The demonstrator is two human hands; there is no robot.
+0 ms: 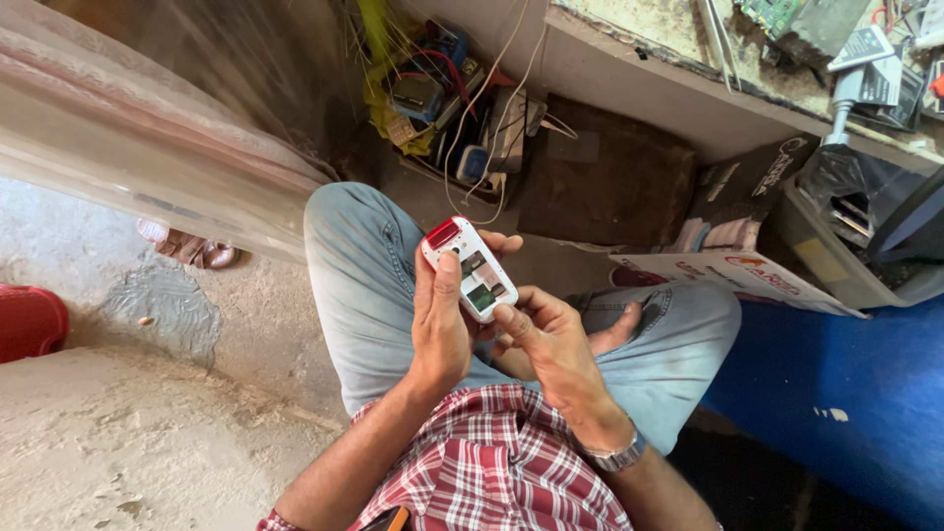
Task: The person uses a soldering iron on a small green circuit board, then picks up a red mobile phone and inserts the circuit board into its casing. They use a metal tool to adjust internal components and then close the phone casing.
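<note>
The little phone [469,268] is white with a red end. The shirt [492,462] has red and white checks. The jeans [364,285] are light blue. The mat [846,393] is bright blue. The wristwatch [618,457] is silver. The tub [29,320] is red.

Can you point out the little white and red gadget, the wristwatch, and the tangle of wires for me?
White and red gadget [470,268], head view, on its open white middle.
Wristwatch [618,458], head view, on its metal band.
Tangle of wires [462,108], head view, on the heap's middle.

My left hand [440,329] holds a small white-and-red phone [469,268] above my knees; my right hand [547,334] touches its near end
</note>
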